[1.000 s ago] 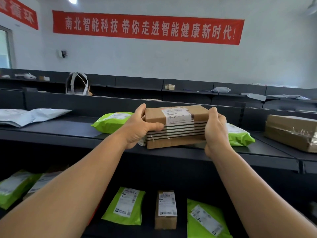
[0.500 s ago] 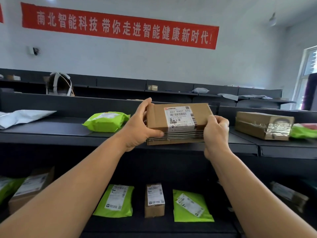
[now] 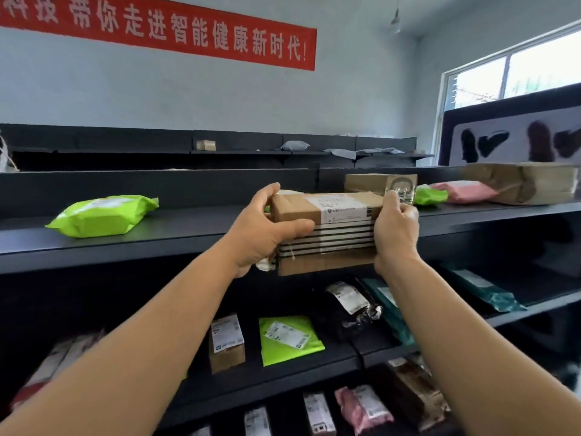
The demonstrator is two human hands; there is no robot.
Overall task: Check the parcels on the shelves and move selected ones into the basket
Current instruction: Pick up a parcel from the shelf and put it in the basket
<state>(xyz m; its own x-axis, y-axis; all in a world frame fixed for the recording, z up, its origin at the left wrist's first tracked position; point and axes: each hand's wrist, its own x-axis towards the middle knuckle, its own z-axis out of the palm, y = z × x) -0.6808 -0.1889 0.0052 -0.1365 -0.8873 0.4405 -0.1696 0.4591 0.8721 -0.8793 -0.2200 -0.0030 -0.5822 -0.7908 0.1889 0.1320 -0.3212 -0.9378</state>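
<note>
Above the dark shelf (image 3: 188,228), both hands grip a taped cardboard parcel (image 3: 327,234) below the red banner (image 3: 188,33).

I have one view only, a wide-angle camera worn on the head, so no second view overlaps it. It looks forward across the dark grey metal shelf (image 3: 188,228) at about chest height, tilted slightly so the shelf edges slope. Both forearms reach in from the bottom corners, close to the lens. The red wall banner with white characters (image 3: 176,33) sits far off at the top, the bright window (image 3: 515,77) at upper right.
</note>
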